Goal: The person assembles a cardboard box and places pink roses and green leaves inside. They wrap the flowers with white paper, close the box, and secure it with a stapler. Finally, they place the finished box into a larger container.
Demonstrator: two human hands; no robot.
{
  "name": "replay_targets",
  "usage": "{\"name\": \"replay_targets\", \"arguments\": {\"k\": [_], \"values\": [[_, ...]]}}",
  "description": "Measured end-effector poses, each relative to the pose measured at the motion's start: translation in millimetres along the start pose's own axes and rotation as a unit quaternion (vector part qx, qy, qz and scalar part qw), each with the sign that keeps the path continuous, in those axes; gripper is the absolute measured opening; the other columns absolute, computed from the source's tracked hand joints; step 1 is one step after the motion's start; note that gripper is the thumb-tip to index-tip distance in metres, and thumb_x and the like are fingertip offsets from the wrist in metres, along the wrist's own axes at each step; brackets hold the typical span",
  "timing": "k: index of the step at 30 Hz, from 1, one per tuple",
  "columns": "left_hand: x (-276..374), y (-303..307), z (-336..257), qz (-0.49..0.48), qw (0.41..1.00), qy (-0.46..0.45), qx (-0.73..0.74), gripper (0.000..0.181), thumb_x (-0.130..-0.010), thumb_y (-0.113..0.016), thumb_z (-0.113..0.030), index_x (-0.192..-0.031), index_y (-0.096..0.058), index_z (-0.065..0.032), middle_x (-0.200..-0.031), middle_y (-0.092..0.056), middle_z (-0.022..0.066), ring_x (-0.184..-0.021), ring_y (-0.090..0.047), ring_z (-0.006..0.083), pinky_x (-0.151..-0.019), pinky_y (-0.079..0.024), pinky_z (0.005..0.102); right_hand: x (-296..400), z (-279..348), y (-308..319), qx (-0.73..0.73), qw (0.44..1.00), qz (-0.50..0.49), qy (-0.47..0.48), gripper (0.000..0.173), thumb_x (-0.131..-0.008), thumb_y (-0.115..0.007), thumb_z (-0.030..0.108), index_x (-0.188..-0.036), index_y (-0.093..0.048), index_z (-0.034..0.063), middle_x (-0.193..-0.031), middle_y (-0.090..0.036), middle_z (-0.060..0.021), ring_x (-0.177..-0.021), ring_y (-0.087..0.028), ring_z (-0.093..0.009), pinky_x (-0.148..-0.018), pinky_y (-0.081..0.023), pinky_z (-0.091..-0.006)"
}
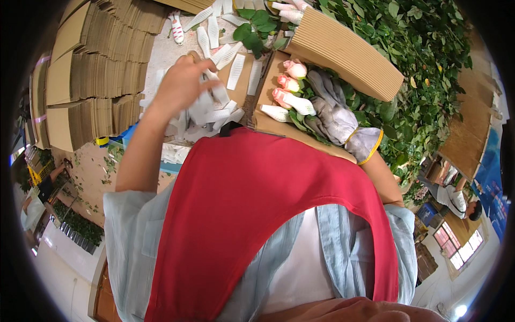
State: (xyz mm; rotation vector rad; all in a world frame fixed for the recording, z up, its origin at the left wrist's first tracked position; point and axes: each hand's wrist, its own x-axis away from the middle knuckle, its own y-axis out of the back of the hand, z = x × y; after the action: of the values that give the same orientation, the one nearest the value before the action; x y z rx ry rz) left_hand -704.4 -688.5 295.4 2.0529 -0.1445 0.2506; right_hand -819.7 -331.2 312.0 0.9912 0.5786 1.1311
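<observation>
My left hand (pixel 181 84), bare with a ring on one finger, is over scattered white foam net sleeves (pixel 235 71). Its thumb and forefinger are apart, with sleeves close beneath; blur hides whether it holds one. My right hand (pixel 334 114) wears a grey glove with a yellow-edged cuff. It lies across the leafy stems of several pink roses (pixel 289 82), holding them against a cardboard sheet (pixel 263 90); the fingers' undersides are hidden. One rose is partly covered by a net sleeve (pixel 299 104). Another sleeved head (pixel 275 113) lies nearest my body.
Folded cardboard stacks (pixel 86 76) stand at left. A corrugated cardboard flap (pixel 342 52) rises beyond the roses, with heaped green foliage (pixel 418 60) at right. A striped handle (pixel 176 28) lies at the back. A yellow tape measure (pixel 102 141) sits left. Another person (pixel 452 199) is far right.
</observation>
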Motion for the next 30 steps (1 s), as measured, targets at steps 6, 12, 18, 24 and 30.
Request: {"name": "replay_targets", "arguments": {"k": [6,12,18,24,30], "values": [[-4,-42,-70,0.176,0.906,-0.037,0.383,0.024,-0.086,-0.072,-0.018,-0.1,-0.063,-0.0007,-0.084,-0.069,0.0068,-0.079,-0.064,0.0131,-0.069,-0.05,0.0275,-2,-4,-8,0.001,1.0,0.026,-0.016,0.032,-0.081,-0.07,0.021,-0.105,-0.057,0.0056,-0.15,-0.037,-0.0211,-0.139,-0.033,-0.043,-0.113,-0.028,-0.0528],[-1,9,20,0.188,0.938,0.094,0.277,0.016,-0.086,-0.069,-0.004,-0.101,-0.067,-0.0026,-0.091,-0.069,0.0057,-0.081,-0.066,0.0138,-0.072,-0.053,0.0295,-1,6,0,-0.005,1.0,0.012,-0.027,0.032,-0.081,-0.07,0.022,-0.106,-0.057,0.0058,-0.15,-0.037,-0.0206,-0.139,-0.033,-0.043,-0.113,-0.028,-0.053],[-38,-16,-91,-0.054,0.91,-0.404,0.071,0.031,-0.078,-0.069,-0.01,-0.109,-0.068,-0.0065,-0.101,-0.066,0.0065,-0.104,-0.059,0.0237,-0.087,-0.049,0.0324,-8,7,4,-0.019,0.999,0.01,-0.024,0.031,-0.082,-0.07,0.022,-0.106,-0.057,0.0059,-0.15,-0.037,-0.0201,-0.139,-0.033,-0.043,-0.113,-0.028,-0.0532],[-25,4,-48,0.069,0.948,-0.287,0.116,0.035,-0.074,-0.069,-0.001,-0.108,-0.071,-0.0079,-0.1,-0.068,0.0039,-0.096,-0.063,0.0223,-0.083,-0.052,0.034,1,0,-6,-0.022,0.999,-0.002,-0.03,0.028,-0.082,-0.07,0.021,-0.101,-0.056,0.0052,-0.152,-0.035,-0.0184,-0.14,-0.032,-0.042,-0.113,-0.029,-0.0534],[-34,21,-64,-0.036,0.943,-0.236,0.233,0.033,-0.083,-0.067,-0.005,-0.116,-0.07,-0.0091,-0.118,-0.067,0.0101,-0.109,-0.063,0.0264,-0.091,-0.051,0.036,-6,3,-2,-0.009,1.0,-0.018,-0.006,0.028,-0.075,-0.071,0.014,-0.097,-0.057,0.0028,-0.149,-0.039,-0.0177,-0.139,-0.033,-0.041,-0.113,-0.029,-0.0536]]}}
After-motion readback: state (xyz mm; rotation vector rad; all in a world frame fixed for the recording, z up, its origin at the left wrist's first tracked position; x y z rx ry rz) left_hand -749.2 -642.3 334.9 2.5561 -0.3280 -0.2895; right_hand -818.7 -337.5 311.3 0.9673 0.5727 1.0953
